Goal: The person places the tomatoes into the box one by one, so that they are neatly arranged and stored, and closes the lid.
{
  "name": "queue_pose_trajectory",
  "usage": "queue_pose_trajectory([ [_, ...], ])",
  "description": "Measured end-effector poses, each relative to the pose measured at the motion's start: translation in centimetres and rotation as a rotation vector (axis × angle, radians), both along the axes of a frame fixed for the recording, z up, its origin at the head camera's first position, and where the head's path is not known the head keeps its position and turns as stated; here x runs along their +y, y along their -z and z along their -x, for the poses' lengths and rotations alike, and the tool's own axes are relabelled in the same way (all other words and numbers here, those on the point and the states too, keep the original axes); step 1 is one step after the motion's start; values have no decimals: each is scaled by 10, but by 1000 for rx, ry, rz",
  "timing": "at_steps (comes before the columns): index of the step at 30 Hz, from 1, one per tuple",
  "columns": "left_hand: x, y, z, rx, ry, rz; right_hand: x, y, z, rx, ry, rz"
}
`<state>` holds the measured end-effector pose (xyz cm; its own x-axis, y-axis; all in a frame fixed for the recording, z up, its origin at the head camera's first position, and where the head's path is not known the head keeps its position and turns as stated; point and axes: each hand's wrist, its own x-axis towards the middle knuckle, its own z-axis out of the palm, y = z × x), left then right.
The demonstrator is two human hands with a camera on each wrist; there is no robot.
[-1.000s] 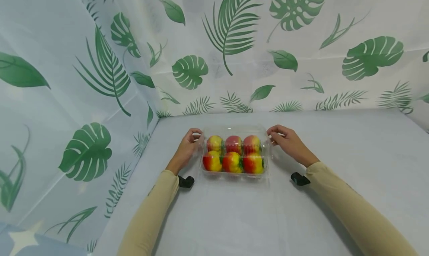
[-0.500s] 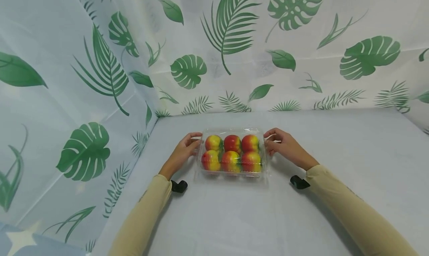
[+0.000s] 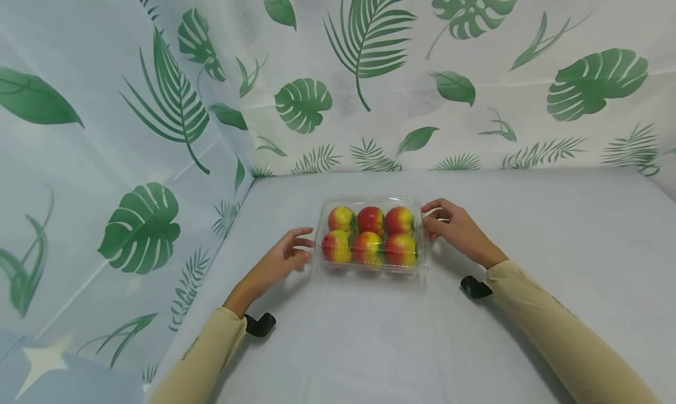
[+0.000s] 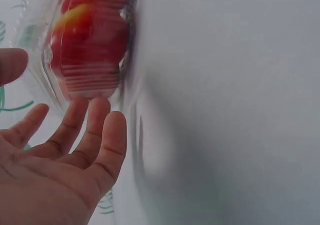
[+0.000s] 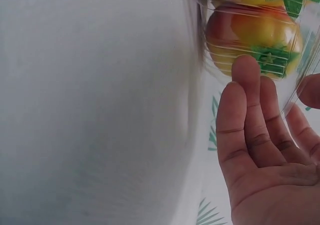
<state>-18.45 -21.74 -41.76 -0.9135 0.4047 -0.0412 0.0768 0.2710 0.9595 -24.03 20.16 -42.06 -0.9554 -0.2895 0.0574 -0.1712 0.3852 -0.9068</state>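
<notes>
A clear plastic clamshell box (image 3: 369, 268) lies on the table with its lid down. Inside, in two rows, sit several red-and-yellow fruits (image 3: 368, 246) with bits of green leaf. Off the box's left end is my left hand (image 3: 277, 263), fingers loosely spread and holding nothing; its fingertips (image 4: 115, 127) are near the box wall. At the other end, my right hand (image 3: 453, 225) has relaxed, nearly straight fingers beside the wall. In the right wrist view its fingertips (image 5: 245, 67) overlap the box's ribbed side; whether they touch it, I cannot tell.
A pale cloth-covered table (image 3: 369, 345) surrounds the box. Behind it and to the left hang white sheets (image 3: 391, 116) printed with green leaves. A black wrist device (image 3: 260, 325) sits below the left sleeve, another wrist device (image 3: 476, 287) by the right.
The lid, partly raised a second ago, has come down onto the box. My left hand has drawn away to the left and toward me, while my right hand stays by the right end.
</notes>
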Motion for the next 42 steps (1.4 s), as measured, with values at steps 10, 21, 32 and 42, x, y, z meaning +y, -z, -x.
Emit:
queue_pose_trajectory([
  [10, 15, 2, -20, -51, -123, -127, 3, -1, -5, -29, -13, -35],
  [21, 30, 3, -28, -9, -305, -128, 1, -5, -22, -40, -90, -66],
  [32, 43, 10, -28, -11, -384, -184, 1, 1, -30, -43, -92, -4],
  [42, 53, 16, -28, -46, -401, -213, -1, 2, -33, -19, -78, 3],
])
